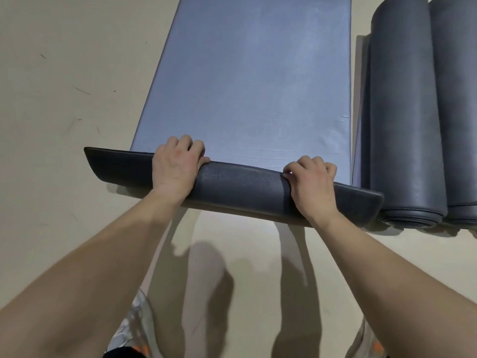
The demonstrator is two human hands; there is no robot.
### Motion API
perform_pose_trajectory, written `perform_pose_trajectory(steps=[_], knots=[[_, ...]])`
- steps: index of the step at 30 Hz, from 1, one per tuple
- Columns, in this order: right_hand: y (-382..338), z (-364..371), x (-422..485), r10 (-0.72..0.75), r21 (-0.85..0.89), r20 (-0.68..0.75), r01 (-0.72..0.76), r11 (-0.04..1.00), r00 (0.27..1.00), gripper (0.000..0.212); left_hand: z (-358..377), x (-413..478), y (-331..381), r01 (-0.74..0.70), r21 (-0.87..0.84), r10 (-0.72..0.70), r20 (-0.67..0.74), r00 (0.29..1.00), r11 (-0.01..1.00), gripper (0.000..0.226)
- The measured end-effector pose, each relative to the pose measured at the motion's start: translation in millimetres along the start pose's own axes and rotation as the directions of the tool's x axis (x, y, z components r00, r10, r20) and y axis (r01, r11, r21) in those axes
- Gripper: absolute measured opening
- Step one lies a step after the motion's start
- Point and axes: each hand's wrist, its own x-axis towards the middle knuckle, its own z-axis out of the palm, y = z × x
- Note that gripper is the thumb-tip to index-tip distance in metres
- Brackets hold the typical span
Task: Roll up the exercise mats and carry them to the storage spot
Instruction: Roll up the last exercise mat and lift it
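Pale beige floor (64, 125) is showing on all sides, with a few dark scuff marks (81, 90) lying to the left of the mat. A blue-grey mat (258, 73) is lying flat on the floor, stretching away from the person. Its near end (240, 187) is turning over onto itself in a dark, low roll that is sticking out past both long edges of the mat.

The left hand (175, 169) is gripping this roll left of the mat's middle, its fingers (185, 146) curling over the top and pressing down onto the flat part. The right hand (312, 184) is gripping the roll toward the mat's right edge, its fingers (317, 164) bending tightly over the fold in the same way. Both forearms are reaching forward from the bottom of the view.

Just beside the mat's right edge, a rolled mat (402, 125) is lying lengthwise, and a second rolled mat (456, 112) is touching it on the far side. Below the mat's near end, two patterned shoes (136, 324) are showing at the frame's bottom, with arm shadows (206, 280) falling between them.
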Motion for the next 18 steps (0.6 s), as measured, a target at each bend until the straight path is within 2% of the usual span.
perform_pose_trajectory(steps=[2, 5, 7, 10, 13, 15, 17, 18], knots=[[2, 2, 2, -0.051, -0.046, 0.034, 0.052, 0.998, 0.998, 0.017, 6, -1, -2, 0.045, -0.076, -0.043, 0.027, 0.999, 0.996, 0.030], [-9, -2, -21, -0.098, -0.158, -0.025, 0.093, 0.983, 0.995, 0.016, 9, -18, -7, 0.085, -0.155, -0.072, 0.088, 0.993, 0.984, 0.034], [-17, -3, -46, -0.125, -0.170, -0.052, 0.115, 0.979, 0.991, 0.008, 10, -42, -12, -0.020, -0.184, 0.033, 0.065, 0.997, 0.983, 0.039], [-19, 0, -66, -0.136, -0.166, -0.046, 0.126, 0.978, 0.990, 0.023, 22, -78, -28, -0.216, -0.168, 0.221, 0.010, 0.975, 0.962, 0.046], [-10, 1, -53, -0.301, -0.179, -0.107, 0.279, 0.943, 0.948, 0.030, 36, -92, -43, -0.287, -0.091, 0.298, 0.163, 0.941, 0.954, 0.077], [0, 0, -42, -0.457, -0.208, -0.077, 0.434, 0.877, 0.886, 0.015, 40, -88, -43, -0.279, -0.034, 0.279, 0.231, 0.932, 0.960, 0.087], [7, 0, -36, -0.484, -0.294, 0.047, 0.475, 0.829, 0.874, 0.045, 43, -79, -38, -0.254, -0.008, 0.247, 0.258, 0.934, 0.967, 0.087], [6, -2, -37, -0.448, -0.334, 0.113, 0.458, 0.824, 0.887, 0.057, 43, -75, -37, -0.241, -0.006, 0.234, 0.264, 0.936, 0.970, 0.085]])
